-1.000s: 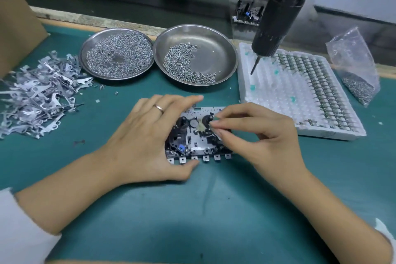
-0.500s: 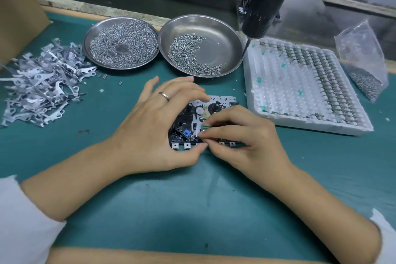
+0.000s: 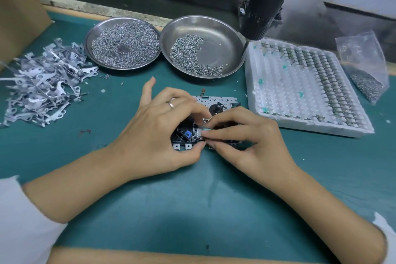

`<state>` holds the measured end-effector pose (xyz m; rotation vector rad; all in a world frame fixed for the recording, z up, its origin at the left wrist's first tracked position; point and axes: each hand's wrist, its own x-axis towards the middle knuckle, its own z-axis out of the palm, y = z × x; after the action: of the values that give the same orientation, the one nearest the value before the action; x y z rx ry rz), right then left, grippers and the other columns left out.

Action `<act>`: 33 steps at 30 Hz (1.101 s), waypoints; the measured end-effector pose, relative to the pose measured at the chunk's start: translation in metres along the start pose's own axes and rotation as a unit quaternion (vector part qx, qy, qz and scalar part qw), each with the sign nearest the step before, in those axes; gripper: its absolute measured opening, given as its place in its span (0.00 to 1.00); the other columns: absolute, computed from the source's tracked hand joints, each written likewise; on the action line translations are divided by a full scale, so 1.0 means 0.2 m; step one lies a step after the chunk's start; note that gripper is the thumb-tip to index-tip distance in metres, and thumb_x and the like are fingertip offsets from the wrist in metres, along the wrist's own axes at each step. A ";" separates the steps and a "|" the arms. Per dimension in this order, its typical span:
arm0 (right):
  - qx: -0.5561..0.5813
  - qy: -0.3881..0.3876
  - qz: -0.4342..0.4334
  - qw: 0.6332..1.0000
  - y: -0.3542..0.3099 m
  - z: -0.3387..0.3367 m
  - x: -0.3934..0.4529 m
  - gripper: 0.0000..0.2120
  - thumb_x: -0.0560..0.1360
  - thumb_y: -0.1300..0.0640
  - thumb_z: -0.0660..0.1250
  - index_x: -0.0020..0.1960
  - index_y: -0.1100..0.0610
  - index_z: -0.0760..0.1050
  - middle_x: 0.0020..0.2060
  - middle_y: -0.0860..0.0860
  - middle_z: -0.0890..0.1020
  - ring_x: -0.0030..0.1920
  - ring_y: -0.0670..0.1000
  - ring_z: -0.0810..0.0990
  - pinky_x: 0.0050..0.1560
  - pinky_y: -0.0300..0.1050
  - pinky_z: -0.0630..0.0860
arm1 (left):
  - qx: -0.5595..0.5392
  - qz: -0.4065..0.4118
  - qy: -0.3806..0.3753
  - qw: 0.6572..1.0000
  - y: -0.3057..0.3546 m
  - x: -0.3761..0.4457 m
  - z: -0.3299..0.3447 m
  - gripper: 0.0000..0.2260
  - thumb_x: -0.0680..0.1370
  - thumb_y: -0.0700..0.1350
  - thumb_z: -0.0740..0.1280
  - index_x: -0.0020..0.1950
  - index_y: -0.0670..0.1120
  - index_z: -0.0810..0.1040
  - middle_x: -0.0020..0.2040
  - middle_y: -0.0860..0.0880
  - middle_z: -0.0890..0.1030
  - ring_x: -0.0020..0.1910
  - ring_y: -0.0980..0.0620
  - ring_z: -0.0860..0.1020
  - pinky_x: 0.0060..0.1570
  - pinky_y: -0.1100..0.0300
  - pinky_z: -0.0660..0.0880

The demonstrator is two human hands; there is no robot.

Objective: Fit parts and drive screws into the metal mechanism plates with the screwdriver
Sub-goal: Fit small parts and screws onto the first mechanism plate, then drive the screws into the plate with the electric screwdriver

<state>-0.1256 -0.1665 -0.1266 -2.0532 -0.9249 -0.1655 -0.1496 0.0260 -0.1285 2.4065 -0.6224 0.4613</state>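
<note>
head view: teal bench mat (image 3: 192, 210); both hands' fingers (image 3: 216, 134) clamped, seemingly, on mechanism plate (image 3: 214, 100).

silver mechanism plate (image 3: 216, 100) flat on mat; black screwdriver (image 3: 264, 4) hanging above.

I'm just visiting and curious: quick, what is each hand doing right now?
Left hand: curled round the mechanism plate, gripping it.
Right hand: fingertips pinching a small part on that plate.
</note>
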 end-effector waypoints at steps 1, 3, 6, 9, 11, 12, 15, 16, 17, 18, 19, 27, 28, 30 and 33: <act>0.007 0.000 0.006 1.000 0.00 0.00 0.00 0.07 0.69 0.66 0.72 0.46 0.61 0.85 0.45 0.52 0.83 0.46 0.49 0.79 0.50 0.38 0.75 | -0.003 -0.003 0.000 1.000 0.00 0.00 0.00 0.17 0.67 0.53 0.68 0.53 0.48 0.79 0.44 0.60 0.79 0.57 0.55 0.74 0.68 0.31 0.53; 0.018 0.001 0.015 1.000 -0.01 0.00 0.00 0.07 0.69 0.66 0.71 0.46 0.61 0.84 0.45 0.53 0.82 0.45 0.48 0.79 0.50 0.36 0.73 | -0.012 -0.009 0.001 1.000 0.00 0.00 0.01 0.16 0.68 0.53 0.68 0.53 0.49 0.80 0.42 0.60 0.80 0.58 0.56 0.73 0.68 0.31 0.52; 0.023 -0.005 0.029 0.999 -0.01 0.00 -0.01 0.07 0.69 0.67 0.71 0.46 0.61 0.84 0.44 0.54 0.81 0.44 0.47 0.79 0.48 0.36 0.74 | -0.034 -0.016 -0.001 0.999 -0.01 0.00 0.01 0.16 0.68 0.53 0.67 0.53 0.50 0.81 0.41 0.61 0.80 0.58 0.57 0.73 0.69 0.32 0.51; 0.013 0.023 0.027 0.999 -0.03 -0.01 0.00 0.08 0.69 0.68 0.71 0.46 0.60 0.84 0.42 0.54 0.80 0.41 0.46 0.78 0.44 0.34 0.72 | -0.035 -0.012 -0.002 0.999 -0.01 0.00 0.01 0.14 0.68 0.54 0.68 0.50 0.50 0.82 0.41 0.60 0.81 0.57 0.57 0.72 0.68 0.31 0.51; 0.005 0.104 0.029 0.994 -0.05 -0.05 0.02 0.10 0.70 0.68 0.69 0.48 0.58 0.83 0.40 0.53 0.82 0.40 0.46 0.79 0.45 0.35 0.72 | -0.035 -0.015 -0.003 0.999 -0.01 0.00 0.01 0.12 0.67 0.53 0.71 0.47 0.51 0.84 0.41 0.59 0.81 0.56 0.57 0.72 0.68 0.31 0.51; 0.015 0.155 0.039 0.987 -0.06 -0.08 0.05 0.11 0.71 0.68 0.69 0.50 0.56 0.81 0.40 0.51 0.82 0.40 0.45 0.80 0.45 0.35 0.73 | -0.037 -0.019 -0.003 0.999 -0.01 0.00 0.01 0.11 0.67 0.52 0.72 0.47 0.51 0.84 0.41 0.59 0.81 0.56 0.58 0.72 0.68 0.32 0.51; 0.077 0.292 0.064 0.951 -0.08 -0.21 0.16 0.13 0.74 0.68 0.68 0.55 0.55 0.78 0.41 0.51 0.82 0.38 0.44 0.81 0.46 0.38 0.75 | -0.048 -0.024 -0.002 0.999 -0.01 0.00 0.01 0.11 0.66 0.53 0.72 0.46 0.51 0.84 0.41 0.62 0.79 0.56 0.58 0.72 0.69 0.33 0.51; 0.087 0.319 0.066 0.942 -0.08 -0.26 0.20 0.13 0.74 0.68 0.68 0.56 0.56 0.77 0.42 0.53 0.82 0.38 0.44 0.81 0.46 0.40 0.77 | -0.052 -0.025 -0.002 0.998 -0.01 0.00 0.01 0.11 0.66 0.54 0.71 0.46 0.51 0.84 0.41 0.63 0.79 0.56 0.59 0.72 0.69 0.33 0.51; 0.088 0.339 0.065 0.934 -0.09 -0.31 0.25 0.14 0.73 0.69 0.68 0.58 0.58 0.76 0.45 0.55 0.82 0.38 0.44 0.81 0.47 0.42 0.78 | -0.057 -0.026 -0.003 0.998 -0.01 0.00 0.01 0.12 0.67 0.55 0.69 0.46 0.52 0.84 0.41 0.64 0.78 0.56 0.59 0.72 0.69 0.33 0.51; 0.084 0.360 0.061 0.927 -0.11 -0.35 0.29 0.16 0.73 0.69 0.67 0.59 0.59 0.75 0.48 0.55 0.81 0.38 0.43 0.81 0.48 0.43 0.78 | -0.062 -0.027 -0.003 0.998 -0.01 0.00 0.01 0.12 0.67 0.55 0.69 0.46 0.52 0.83 0.40 0.64 0.78 0.56 0.59 0.72 0.69 0.34 0.51; 0.078 0.382 0.054 0.919 -0.13 -0.38 0.33 0.18 0.72 0.69 0.67 0.61 0.59 0.73 0.50 0.53 0.80 0.40 0.42 0.80 0.49 0.42 0.77 | -0.067 -0.028 -0.002 0.997 -0.02 0.00 0.01 0.12 0.67 0.55 0.68 0.46 0.53 0.83 0.40 0.65 0.78 0.56 0.59 0.72 0.69 0.34 0.51; 0.057 0.333 0.048 0.940 -0.26 -0.38 0.63 0.33 0.74 0.56 0.71 0.72 0.60 0.57 0.58 0.56 0.76 0.57 0.50 0.77 0.58 0.46 0.75 | -0.088 -0.015 0.018 0.996 -0.04 0.00 0.03 0.10 0.66 0.56 0.69 0.44 0.56 0.82 0.39 0.65 0.79 0.56 0.62 0.72 0.67 0.41 0.52; 0.063 0.341 0.056 0.936 -0.27 -0.36 0.64 0.31 0.74 0.57 0.71 0.71 0.60 0.59 0.54 0.53 0.78 0.53 0.46 0.78 0.56 0.45 0.76 | -0.091 -0.015 0.020 0.995 -0.04 0.01 0.03 0.09 0.65 0.56 0.69 0.44 0.57 0.82 0.39 0.65 0.79 0.56 0.62 0.72 0.67 0.41 0.52; 0.090 0.349 0.068 0.930 -0.27 -0.31 0.65 0.26 0.74 0.58 0.70 0.68 0.59 0.64 0.46 0.46 0.78 0.46 0.44 0.79 0.51 0.45 0.79 | -0.097 -0.018 0.023 0.995 -0.04 0.01 0.03 0.09 0.65 0.57 0.69 0.44 0.58 0.81 0.39 0.66 0.79 0.56 0.64 0.71 0.67 0.39 0.53; 0.164 0.336 0.072 0.925 -0.27 -0.23 0.62 0.17 0.74 0.57 0.68 0.60 0.56 0.68 0.41 0.50 0.78 0.41 0.54 0.80 0.45 0.55 0.80 | -0.100 -0.020 0.027 0.994 -0.05 0.01 0.03 0.10 0.65 0.57 0.70 0.44 0.59 0.80 0.39 0.66 0.79 0.56 0.65 0.71 0.67 0.34 0.55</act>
<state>-0.0638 -0.1129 -0.0098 -1.5716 -0.3401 -0.5553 -0.1422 0.0279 -0.1370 2.2070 -0.5671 0.4238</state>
